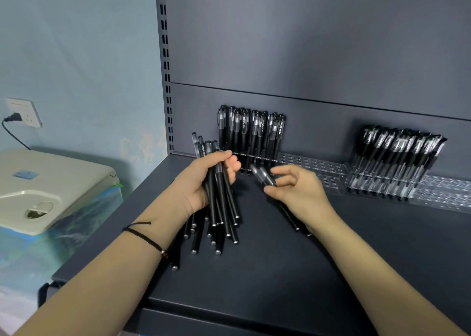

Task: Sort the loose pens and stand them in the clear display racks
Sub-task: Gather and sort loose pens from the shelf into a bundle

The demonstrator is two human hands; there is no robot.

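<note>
1. Head view: the left hand [204,182] grips a bundle of black pens [221,203] with its fingers wrapped round them. The palm hides the mid-barrels, so the count is unclear.
2. The right hand [303,193] pinches a blurred pen [263,176] between thumb and curled fingers. The barrel runs under the palm, and it cannot be told whether there is one pen or two.
3. Just beyond both hands, a clear rack [305,161] on the dark shelf [280,272] carries standing pens [251,129] at its left end.
4. Well right of the right hand, a second rack [350,180] holds leaning pens [397,152], with detail smeared near the frame edge.
</note>
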